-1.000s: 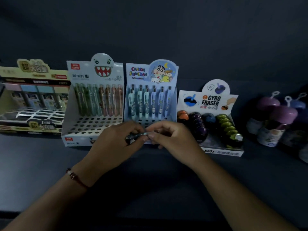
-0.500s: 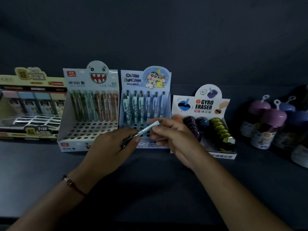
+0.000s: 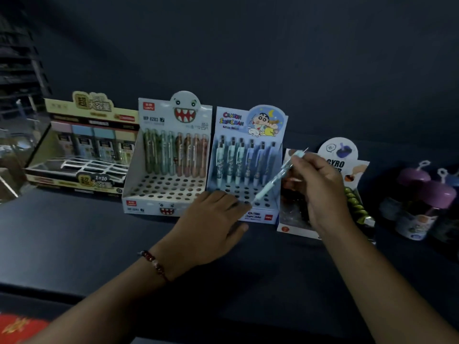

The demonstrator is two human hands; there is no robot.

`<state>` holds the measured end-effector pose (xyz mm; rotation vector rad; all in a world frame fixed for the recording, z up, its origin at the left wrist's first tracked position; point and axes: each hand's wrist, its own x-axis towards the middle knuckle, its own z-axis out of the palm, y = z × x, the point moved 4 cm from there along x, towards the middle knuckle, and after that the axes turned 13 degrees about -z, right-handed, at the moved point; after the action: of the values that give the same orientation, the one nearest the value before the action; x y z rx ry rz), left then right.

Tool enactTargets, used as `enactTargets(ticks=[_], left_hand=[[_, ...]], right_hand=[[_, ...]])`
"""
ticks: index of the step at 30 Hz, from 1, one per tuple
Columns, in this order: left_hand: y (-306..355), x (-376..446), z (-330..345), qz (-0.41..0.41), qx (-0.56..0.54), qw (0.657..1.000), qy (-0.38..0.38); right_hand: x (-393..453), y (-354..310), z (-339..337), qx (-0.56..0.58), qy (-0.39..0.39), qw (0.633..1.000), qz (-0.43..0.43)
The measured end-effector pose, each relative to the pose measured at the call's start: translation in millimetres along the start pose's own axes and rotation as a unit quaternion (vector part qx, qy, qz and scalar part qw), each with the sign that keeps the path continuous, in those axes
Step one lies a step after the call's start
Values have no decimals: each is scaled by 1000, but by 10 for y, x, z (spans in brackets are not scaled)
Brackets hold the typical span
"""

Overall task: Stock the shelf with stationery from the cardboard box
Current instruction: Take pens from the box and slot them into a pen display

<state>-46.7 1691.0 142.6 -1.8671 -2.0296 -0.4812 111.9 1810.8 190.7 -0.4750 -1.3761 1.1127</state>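
A light blue pen is pinched near its top by my right hand. The pen slants down to the left, its tip over the holes at the front of the blue cartoon pen display box. Several pens stand in that box's back row. My left hand rests with its fingers against the box's front left corner and holds nothing I can see. The cardboard box is not in view.
Left of the blue box stands a white monster-face pen display with a back row of pens. Further left is a yellow box of small packs. A gyro eraser display and purple-capped bottles stand at the right on the dark shelf.
My left hand has let go of the pen and moved down to the blue box's front. My right hand has lifted the pen and tilted its tip down over the holes.
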Motion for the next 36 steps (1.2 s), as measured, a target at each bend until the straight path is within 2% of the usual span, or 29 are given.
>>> enactTargets(ticks=[3,9,22,30,36], left_hand=[[-11,-7,15,5,5,1000,-7],[-17,13,-10,10,-6,1000,13],[-64,35,14,-7,-22,1000,-5],[-4,-10,-63,2,-44,999,-13],[-18,-11,-62,14,-39,999,-21]], right_hand=[[177,-58,135,-50,-11,997,-59],[284,121,526,-190,-104,968,-129],[250,268,654,-239,-126,944,-191],[256,302,651,-233,-128,946,-184],[259,479,702,-260,-182,937,-145]])
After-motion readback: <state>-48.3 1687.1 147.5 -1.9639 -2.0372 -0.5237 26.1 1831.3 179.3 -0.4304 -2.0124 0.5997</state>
